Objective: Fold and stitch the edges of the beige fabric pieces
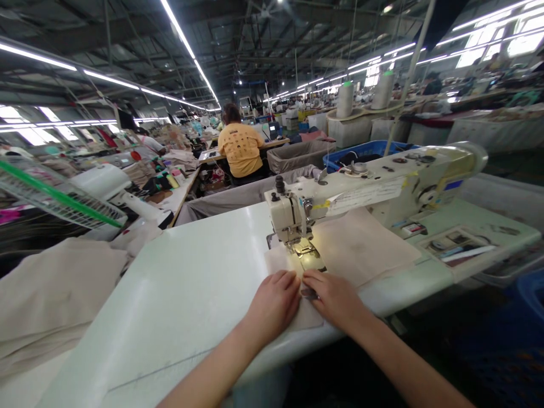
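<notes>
the left hand is curling its fingers narrowly and is touching the pale fabric just in front of the needle area. the right hand is bending its fingers over the same fabric, its fingertips nearly meeting the left hand's. a small dark metal piece is showing beneath the right fingers; it is too covered to name. i cannot tell whether either hand is pinching the cloth or only pressing it down.

the fabric is lying on the pale green table, reaching under the head of the sewing machine, where a yellowish light is shining. a wider fabric panel is spreading to the right, beneath the machine's arm. the machine is standing directly beyond the hands. a tray of small tools is sitting at the table's right end, and a heap of beige cloth is lying at the far left. beyond the table, a person in a yellow shirt is sitting with their back turned.

both forearms are coming in from the lower edge and slanting inward, with the backs of the hands facing up.
</notes>
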`<state>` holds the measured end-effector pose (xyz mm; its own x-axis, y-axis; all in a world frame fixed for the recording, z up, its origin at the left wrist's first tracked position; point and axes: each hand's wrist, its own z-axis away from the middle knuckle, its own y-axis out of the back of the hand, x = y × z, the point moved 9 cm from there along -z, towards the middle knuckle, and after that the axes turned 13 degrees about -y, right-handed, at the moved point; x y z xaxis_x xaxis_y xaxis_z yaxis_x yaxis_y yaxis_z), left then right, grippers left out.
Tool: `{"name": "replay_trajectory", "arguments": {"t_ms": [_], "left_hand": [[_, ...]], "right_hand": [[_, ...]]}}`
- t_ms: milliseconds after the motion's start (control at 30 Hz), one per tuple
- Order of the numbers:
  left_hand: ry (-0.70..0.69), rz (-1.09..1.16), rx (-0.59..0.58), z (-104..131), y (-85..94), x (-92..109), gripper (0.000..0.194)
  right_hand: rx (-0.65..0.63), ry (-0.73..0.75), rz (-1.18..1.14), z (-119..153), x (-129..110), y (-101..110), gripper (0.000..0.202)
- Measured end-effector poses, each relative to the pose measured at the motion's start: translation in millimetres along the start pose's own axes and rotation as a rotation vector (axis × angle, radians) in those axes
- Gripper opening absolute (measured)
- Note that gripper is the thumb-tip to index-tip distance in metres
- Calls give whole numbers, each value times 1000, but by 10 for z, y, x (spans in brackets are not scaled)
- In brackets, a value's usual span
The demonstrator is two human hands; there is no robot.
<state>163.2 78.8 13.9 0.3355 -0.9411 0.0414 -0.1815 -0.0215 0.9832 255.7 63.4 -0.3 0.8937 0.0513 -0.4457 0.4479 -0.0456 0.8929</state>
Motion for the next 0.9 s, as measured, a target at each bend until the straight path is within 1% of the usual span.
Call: {"name": "replay_trajectory", "arguments": {"t_ms": [133,267,367,433,533,633,900], "left_hand": [[-1,4,15,-90,50,-190,20],[-7,8,23,-114,73,-296,21],[-8,7,43,-97,67,-305,25],[-3,-3,63,-76,56,-290,27],[8,-16,84,-39,31,-272,31],[15,-15,83,-8,7,-269,34],[8,-14,77,12,-4,-252,36]], "right_hand": [[-5,0,-30,-198,-13,50,26],[50,-17,-127,-256,67,96,27],[153,-108,-136,-210,224,160,27],[196,-179,-101,-166,320,183,27],[176,-223,-43,-132,371,151,26],[149,-226,-3,-134,364,111,23],[142,-226,15,-149,364,78,24]]}}
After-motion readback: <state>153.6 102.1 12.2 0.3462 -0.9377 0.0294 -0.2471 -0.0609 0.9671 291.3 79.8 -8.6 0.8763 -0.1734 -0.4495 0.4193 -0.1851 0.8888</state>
